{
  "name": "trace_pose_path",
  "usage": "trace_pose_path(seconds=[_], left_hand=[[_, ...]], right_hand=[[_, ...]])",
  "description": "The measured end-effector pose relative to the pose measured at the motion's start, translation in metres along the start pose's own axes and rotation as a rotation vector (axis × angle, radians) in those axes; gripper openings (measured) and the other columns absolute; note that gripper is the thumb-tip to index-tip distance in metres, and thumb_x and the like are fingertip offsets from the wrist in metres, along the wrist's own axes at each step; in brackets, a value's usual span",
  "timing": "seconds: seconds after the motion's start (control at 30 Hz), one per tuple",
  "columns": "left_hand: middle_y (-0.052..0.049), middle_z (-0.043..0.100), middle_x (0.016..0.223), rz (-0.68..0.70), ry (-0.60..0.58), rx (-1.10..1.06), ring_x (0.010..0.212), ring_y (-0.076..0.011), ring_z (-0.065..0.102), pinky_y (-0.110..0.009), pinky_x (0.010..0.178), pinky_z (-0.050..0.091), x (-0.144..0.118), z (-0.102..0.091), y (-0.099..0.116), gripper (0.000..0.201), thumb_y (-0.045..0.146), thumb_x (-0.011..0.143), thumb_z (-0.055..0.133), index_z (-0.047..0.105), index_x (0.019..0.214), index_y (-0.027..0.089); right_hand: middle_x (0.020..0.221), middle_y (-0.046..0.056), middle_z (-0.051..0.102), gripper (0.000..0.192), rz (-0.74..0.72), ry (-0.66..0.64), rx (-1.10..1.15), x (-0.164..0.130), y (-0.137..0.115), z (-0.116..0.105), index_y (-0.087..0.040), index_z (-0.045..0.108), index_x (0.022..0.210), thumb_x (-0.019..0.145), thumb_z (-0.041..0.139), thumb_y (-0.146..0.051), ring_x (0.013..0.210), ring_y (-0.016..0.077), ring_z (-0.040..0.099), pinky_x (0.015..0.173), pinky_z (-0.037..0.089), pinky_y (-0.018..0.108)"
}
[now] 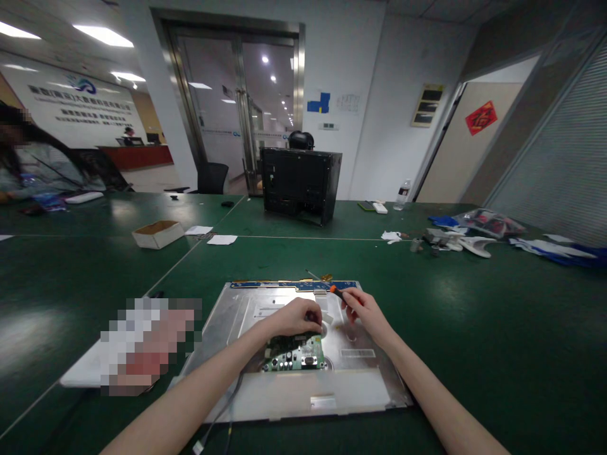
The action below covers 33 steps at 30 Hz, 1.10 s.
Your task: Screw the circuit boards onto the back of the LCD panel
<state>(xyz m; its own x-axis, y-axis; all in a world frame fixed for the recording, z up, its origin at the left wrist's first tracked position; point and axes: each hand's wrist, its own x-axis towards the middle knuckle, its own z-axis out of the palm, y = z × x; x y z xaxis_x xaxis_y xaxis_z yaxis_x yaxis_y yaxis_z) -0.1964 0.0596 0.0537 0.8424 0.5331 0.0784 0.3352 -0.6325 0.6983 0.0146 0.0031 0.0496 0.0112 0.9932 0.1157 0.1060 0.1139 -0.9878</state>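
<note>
A metal-backed display panel (232, 341) lies on the green table in front of me. On it sits a green circuit board (296, 360), partly hidden by my left hand (301, 316). The fingers of that hand are closed together at the board's upper right corner; what is between them cannot be made out. A pale flat ribbon cable (327, 318) shows just beside the fingertips. My right hand (359, 304) is closed round a screwdriver (336, 291) with an orange and black handle, its shaft pointing up and left over the blue strip board (275, 285) at the panel's far edge.
Dark wires (227, 404) hang off the panel's near left side. To the left lies a blurred-out white and reddish item (147, 347). Farther back are an open cardboard box (158, 234), a black monitor-like housing (298, 183) and a bottle (402, 194). Someone sits at far left.
</note>
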Motion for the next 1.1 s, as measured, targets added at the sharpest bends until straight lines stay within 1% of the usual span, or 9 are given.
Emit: trace_pose_path(seconds=[0.13, 0.27, 0.4, 0.53, 0.67, 0.8, 0.9, 1.0, 1.1], left_hand=[[-0.001, 0.064, 0.073, 0.006, -0.007, -0.007, 0.065, -0.0116, 0.055, -0.018, 0.059, 0.038, 0.000, -0.001, 0.000, 0.015, 0.029, 0.074, 0.068, 0.067, 0.079, 0.014], [-0.002, 0.065, 0.076, 0.042, -0.006, 0.005, 0.068, -0.0126, 0.056, -0.019, 0.062, 0.040, -0.001, -0.004, -0.002, 0.015, 0.029, 0.077, 0.065, 0.069, 0.082, 0.015], [-0.002, 0.066, 0.077, 0.057, 0.004, -0.003, 0.071, -0.0135, 0.058, -0.020, 0.066, 0.041, -0.001, -0.004, -0.004, 0.015, 0.028, 0.079, 0.063, 0.070, 0.082, 0.015], [-0.002, 0.066, 0.077, 0.043, -0.001, -0.015, 0.071, -0.0135, 0.058, -0.020, 0.064, 0.041, -0.001, -0.003, -0.006, 0.013, 0.027, 0.077, 0.064, 0.069, 0.082, 0.015], [-0.002, 0.066, 0.076, 0.029, 0.004, -0.030, 0.070, -0.0132, 0.058, -0.019, 0.064, 0.041, 0.000, -0.002, -0.009, 0.012, 0.025, 0.075, 0.066, 0.069, 0.081, 0.015], [-0.002, 0.066, 0.076, 0.035, -0.004, -0.060, 0.070, -0.0128, 0.058, -0.019, 0.064, 0.041, 0.000, -0.002, -0.010, 0.012, 0.024, 0.075, 0.066, 0.069, 0.082, 0.014], [-0.002, 0.065, 0.076, 0.044, -0.002, -0.050, 0.070, -0.0129, 0.058, -0.019, 0.064, 0.041, 0.001, -0.002, -0.011, 0.012, 0.024, 0.074, 0.068, 0.069, 0.081, 0.014], [-0.002, 0.065, 0.077, 0.052, -0.011, -0.078, 0.071, -0.0130, 0.058, -0.019, 0.064, 0.042, 0.001, -0.002, -0.014, 0.013, 0.025, 0.074, 0.068, 0.069, 0.081, 0.014], [-0.003, 0.066, 0.079, 0.087, -0.022, -0.093, 0.073, -0.0133, 0.059, -0.020, 0.067, 0.043, 0.001, -0.002, -0.017, 0.013, 0.024, 0.075, 0.067, 0.070, 0.083, 0.014]], right_hand=[[0.065, -0.002, 0.056, 0.035, -0.003, 0.067, 0.081, 0.007, -0.012, 0.002, -0.020, 0.057, 0.091, 0.074, 0.061, -0.050, 0.045, 0.0085, 0.046, 0.039, 0.039, 0.021], [0.060, -0.005, 0.053, 0.032, -0.049, 0.144, 0.168, 0.018, -0.035, 0.002, -0.021, 0.054, 0.082, 0.068, 0.070, -0.044, 0.046, 0.0081, 0.045, 0.041, 0.039, 0.021], [0.056, -0.007, 0.045, 0.033, -0.081, 0.204, 0.282, 0.027, -0.053, 0.004, -0.022, 0.056, 0.085, 0.067, 0.070, -0.045, 0.046, 0.0076, 0.042, 0.041, 0.037, 0.021], [0.054, -0.007, 0.039, 0.035, -0.066, 0.273, 0.382, 0.028, -0.047, 0.008, -0.022, 0.056, 0.084, 0.071, 0.064, -0.053, 0.045, 0.0080, 0.039, 0.039, 0.034, 0.021], [0.055, -0.005, 0.044, 0.040, -0.019, 0.325, 0.419, 0.025, -0.028, 0.009, -0.021, 0.057, 0.081, 0.074, 0.057, -0.060, 0.042, 0.0082, 0.039, 0.036, 0.032, 0.022], [0.061, -0.001, 0.053, 0.044, 0.007, 0.340, 0.396, 0.025, -0.017, 0.011, -0.018, 0.060, 0.086, 0.072, 0.060, -0.060, 0.044, 0.0081, 0.044, 0.035, 0.033, 0.020], [0.063, -0.001, 0.055, 0.045, -0.016, 0.354, 0.351, 0.025, -0.017, 0.015, -0.018, 0.058, 0.092, 0.071, 0.063, -0.058, 0.046, 0.0090, 0.047, 0.036, 0.034, 0.019], [0.063, -0.004, 0.053, 0.046, -0.099, 0.389, 0.270, 0.020, -0.022, 0.019, -0.021, 0.050, 0.105, 0.075, 0.061, -0.055, 0.047, 0.0098, 0.049, 0.037, 0.036, 0.019], [0.065, -0.005, 0.053, 0.047, -0.232, 0.409, 0.037, 0.011, -0.030, 0.024, -0.022, 0.044, 0.117, 0.082, 0.054, -0.050, 0.044, 0.0096, 0.048, 0.038, 0.038, 0.020]])
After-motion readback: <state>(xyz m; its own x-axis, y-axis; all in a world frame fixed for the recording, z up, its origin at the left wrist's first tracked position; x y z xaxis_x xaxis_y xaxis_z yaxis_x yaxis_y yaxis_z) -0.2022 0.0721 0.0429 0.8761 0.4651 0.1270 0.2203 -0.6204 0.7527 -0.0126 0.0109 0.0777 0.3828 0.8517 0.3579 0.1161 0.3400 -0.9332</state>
